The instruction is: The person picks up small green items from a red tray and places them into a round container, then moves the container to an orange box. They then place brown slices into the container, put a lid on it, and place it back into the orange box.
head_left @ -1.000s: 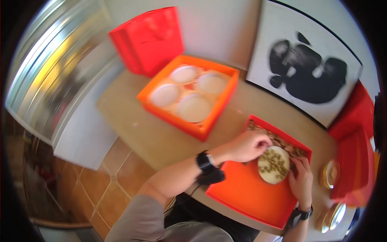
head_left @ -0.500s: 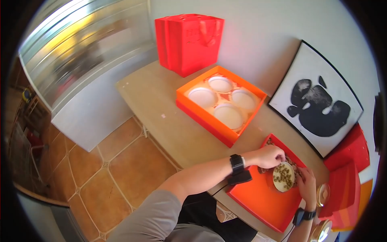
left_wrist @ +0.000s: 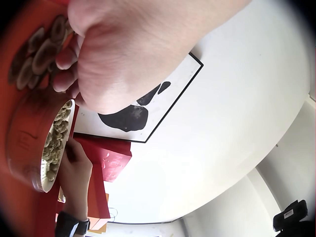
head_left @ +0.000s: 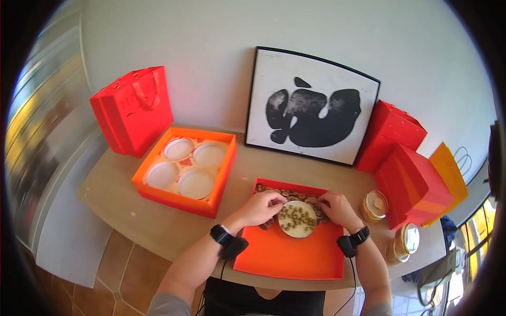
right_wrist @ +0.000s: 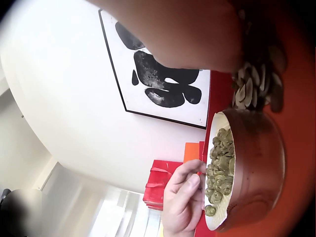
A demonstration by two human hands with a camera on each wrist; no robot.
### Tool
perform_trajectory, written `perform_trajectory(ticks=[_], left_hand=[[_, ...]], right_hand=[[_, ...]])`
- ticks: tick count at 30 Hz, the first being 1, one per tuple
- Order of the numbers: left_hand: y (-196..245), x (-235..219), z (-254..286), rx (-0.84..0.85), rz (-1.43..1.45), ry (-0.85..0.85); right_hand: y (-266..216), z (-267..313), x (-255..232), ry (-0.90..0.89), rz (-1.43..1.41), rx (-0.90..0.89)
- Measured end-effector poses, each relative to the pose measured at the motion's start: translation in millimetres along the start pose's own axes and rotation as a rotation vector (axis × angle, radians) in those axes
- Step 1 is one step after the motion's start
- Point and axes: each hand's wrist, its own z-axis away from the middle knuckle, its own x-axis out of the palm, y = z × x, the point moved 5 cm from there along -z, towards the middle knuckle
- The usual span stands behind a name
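A round box point(head_left: 298, 234) with reddish sides and a pale lining stands in a shallow orange-red tray point(head_left: 290, 258). Small greenish curled dried pieces point(head_left: 296, 217) fill it. Brown dried slices point(head_left: 283, 189) lie along the tray's far side, behind the box. My left hand point(head_left: 262, 207) is at the box's upper left, its fingers curled near the rim and the slices. On the other side, my right hand point(head_left: 339, 209) reaches down among the slices with bent fingers. Whether either hand pinches a slice I cannot tell; the fingertips are partly hidden.
An orange box point(head_left: 176, 203) with several round white wells stands on the table point(head_left: 121, 210) at left, a red bag point(head_left: 134, 113) behind it. A framed picture point(head_left: 311, 110) leans on the wall. More red bags point(head_left: 414, 184) and lidded jars point(head_left: 375, 204) stand at right.
The head view has turned to the right and levelled out. My hands stay on either side of the round box, and the box and tray keep their places.
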Motion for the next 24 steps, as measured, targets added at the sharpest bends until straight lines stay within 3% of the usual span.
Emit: perform_trajectory(ticks=[3,5,7,8,13,15,18,24], left_hand=[[-2.6,0.1,-1.8,0.057,-0.029,-0.006],[10.2,-0.3,4.0,-0.040,-0.020,0.000],[10.6,1.2,6.6,-0.173,0.071,-0.016],[11.0,1.3,7.0,-0.184,0.084,-0.016],[10.0,2.1,6.6,-0.250,0.064,-0.027],[3.4,-1.6,2.6,-0.094,-0.030,0.013],[8.9,-1.6,3.8,-0.118,-0.029,0.001],[3.5,-3.4,2.1,-0.131,-0.057,0.008]], right_hand=[[-20.1,6.9,-18.4,0.069,-0.113,0.053],[-27.7,16.7,-21.4,0.087,-0.206,0.149],[-27.6,26.9,-10.8,0.021,-0.540,0.250],[-29.7,31.4,-9.4,0.041,-0.537,0.279],[-48.2,34.8,-1.4,-0.035,-0.505,-0.063],[-46.2,38.1,-3.7,-0.071,-0.524,0.028],[-34.2,41.5,1.3,0.099,-0.552,-0.032],[-31.0,43.0,1.0,0.090,-0.554,0.054]])
